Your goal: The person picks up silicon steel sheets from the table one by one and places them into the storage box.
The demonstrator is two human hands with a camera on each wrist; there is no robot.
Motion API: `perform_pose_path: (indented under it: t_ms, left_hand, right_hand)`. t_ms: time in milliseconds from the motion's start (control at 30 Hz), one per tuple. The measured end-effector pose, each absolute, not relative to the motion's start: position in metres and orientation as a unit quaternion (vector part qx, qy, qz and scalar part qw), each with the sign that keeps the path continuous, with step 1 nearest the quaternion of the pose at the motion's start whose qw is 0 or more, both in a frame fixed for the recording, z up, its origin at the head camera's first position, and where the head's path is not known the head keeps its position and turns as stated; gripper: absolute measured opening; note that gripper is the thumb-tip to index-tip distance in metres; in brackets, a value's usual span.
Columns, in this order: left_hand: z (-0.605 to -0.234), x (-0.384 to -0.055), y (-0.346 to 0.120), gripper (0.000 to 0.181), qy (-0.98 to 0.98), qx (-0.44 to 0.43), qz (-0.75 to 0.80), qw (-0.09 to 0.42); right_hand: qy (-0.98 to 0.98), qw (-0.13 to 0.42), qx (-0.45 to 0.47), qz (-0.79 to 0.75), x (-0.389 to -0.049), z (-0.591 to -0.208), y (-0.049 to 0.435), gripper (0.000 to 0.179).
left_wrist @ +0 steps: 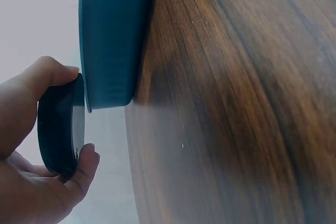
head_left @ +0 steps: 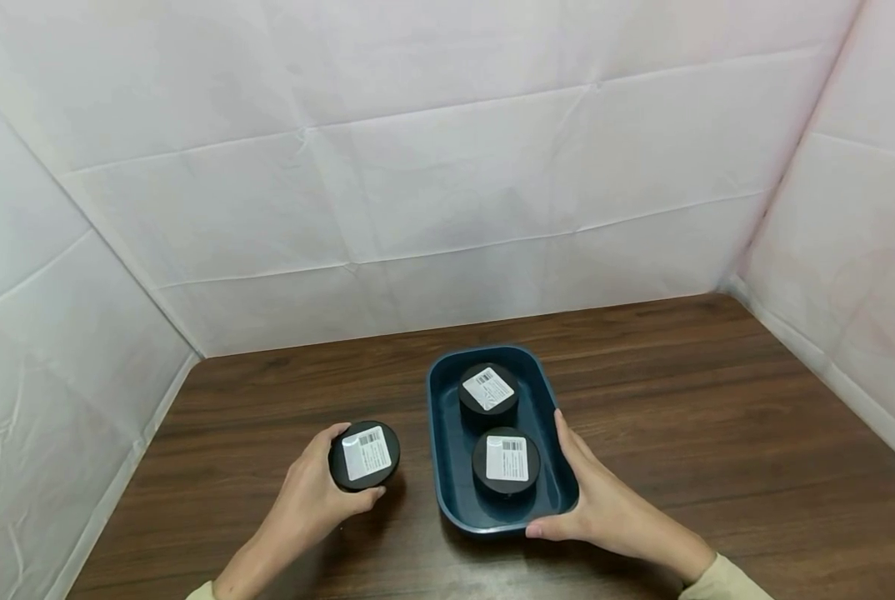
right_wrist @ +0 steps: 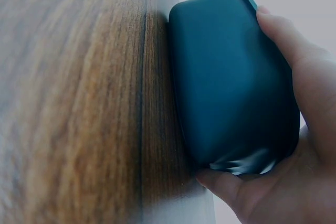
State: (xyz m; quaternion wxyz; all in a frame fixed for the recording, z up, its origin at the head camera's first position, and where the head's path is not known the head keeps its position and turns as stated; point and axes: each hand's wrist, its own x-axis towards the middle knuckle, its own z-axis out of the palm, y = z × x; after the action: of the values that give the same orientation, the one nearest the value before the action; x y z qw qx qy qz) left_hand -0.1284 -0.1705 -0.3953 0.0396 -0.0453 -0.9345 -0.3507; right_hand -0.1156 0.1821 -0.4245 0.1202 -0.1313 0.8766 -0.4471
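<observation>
My left hand (head_left: 314, 490) grips a round black container (head_left: 363, 455) by its sides, thumb at the near side and fingers at the far side. A white barcode label faces up on it. In the left wrist view that container (left_wrist: 56, 124) is held clear of the tabletop, left of a dark blue tray (head_left: 455, 518). Two similar labelled containers stand inside the tray, one at the far end (head_left: 488, 392) and one nearer (head_left: 506, 463). My right hand (head_left: 605, 504) holds the tray's near right corner, thumb on the near rim and fingers along the right side.
The tray stands on a brown wood-grain table (head_left: 687, 400). White sheeting (head_left: 447, 183) forms walls behind the table and at its left and right sides.
</observation>
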Motion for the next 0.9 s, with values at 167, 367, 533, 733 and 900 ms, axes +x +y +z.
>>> perform_pose_path:
  t_ms: [167, 367, 533, 733, 900]
  left_hand:
    - [-0.394, -0.128, -0.168, 0.089, -0.934, -0.046, -0.352, 0.038]
    - [-0.393, -0.127, -0.165, 0.09, -0.933, -0.047, -0.356, 0.031]
    - [-0.393, -0.127, -0.163, 0.09, -0.933, -0.051, -0.355, 0.029]
    - [-0.392, -0.127, -0.16, 0.091, -0.931, -0.05, -0.36, 0.023]
    - [-0.392, -0.127, -0.157, 0.091, -0.932, -0.044, -0.359, 0.016]
  right_hand:
    - [0.877, 0.114, -0.134, -0.448, -0.115, -0.426, 0.183, 0.135]
    - [0.877, 0.113, -0.136, -0.447, -0.115, -0.426, 0.183, 0.135]
    - [0.877, 0.112, -0.138, -0.447, -0.116, -0.425, 0.183, 0.136]
    - [0.88, 0.115, -0.134, -0.441, -0.115, -0.424, 0.183, 0.136]
    - [0.88, 0.114, -0.134, -0.441, -0.115, -0.425, 0.183, 0.137]
